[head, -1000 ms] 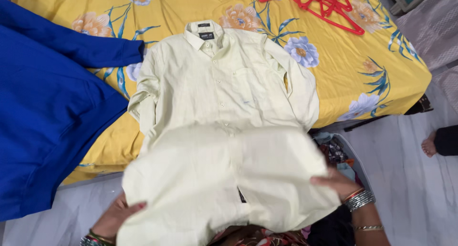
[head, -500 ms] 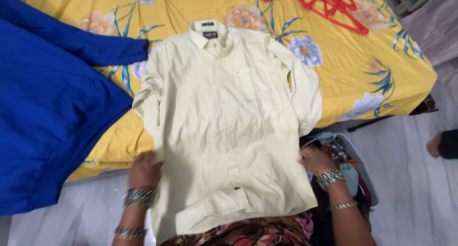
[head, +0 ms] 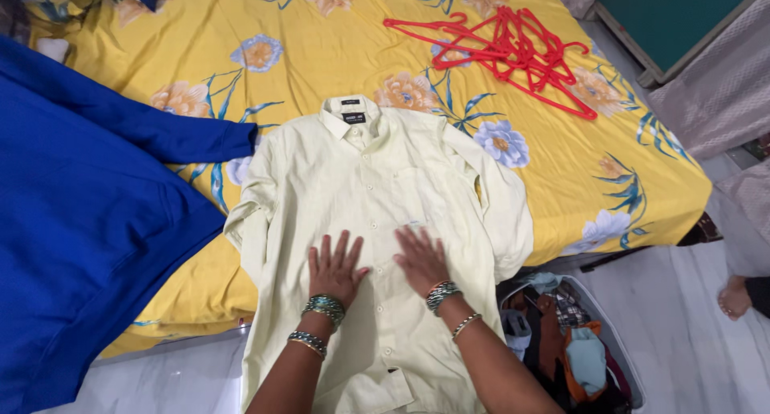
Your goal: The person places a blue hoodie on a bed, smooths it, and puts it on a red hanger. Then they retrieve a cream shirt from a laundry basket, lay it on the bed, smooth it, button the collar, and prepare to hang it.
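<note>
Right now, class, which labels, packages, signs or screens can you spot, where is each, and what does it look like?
Neck label: inside the pale yellow-green shirt collar, small dark rectangle with light marks.
Collar tab: just above it, thin dark strip.
No packages, signs or screens.

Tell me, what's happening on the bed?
A person has both hands flat on a pale yellow shirt spread face up on the yellow flowered bed. The left hand and right hand press side by side on its front. A blue garment lies to the left, red hangers farther back.
</note>
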